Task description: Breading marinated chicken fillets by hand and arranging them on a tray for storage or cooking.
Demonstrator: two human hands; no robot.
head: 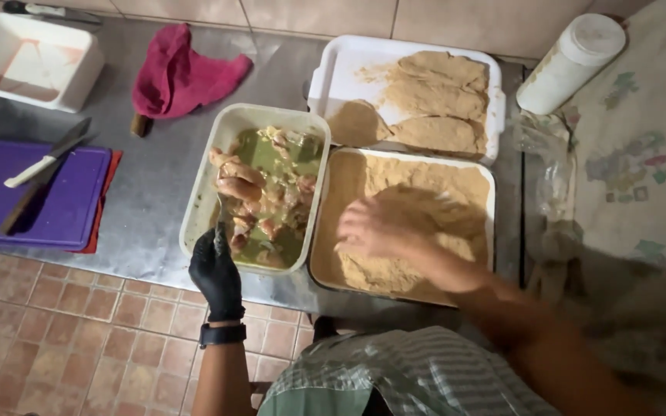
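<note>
My left hand (pixel 216 273), in a black glove, grips a metal utensil (pixel 221 219) whose end dips into a white tub (pixel 198 192) of meat pieces in greenish marinade. My right hand (pixel 375 227), bare and dusted with crumbs, presses flat on the breadcrumbs in a shallow white tray (pixel 492 202) just right of the tub. It is blurred by motion. Behind that tray, a second white tray (pixel 333 62) holds several breaded cutlets (pixel 433 100).
A purple cutting board (pixel 63 208) with two knives lies at the left on the steel counter (pixel 156 169). A white container (pixel 28 65) and a pink cloth (pixel 179 73) sit behind it. A white cylinder (pixel 568 65) and clear plastic bag (pixel 545 166) are at right.
</note>
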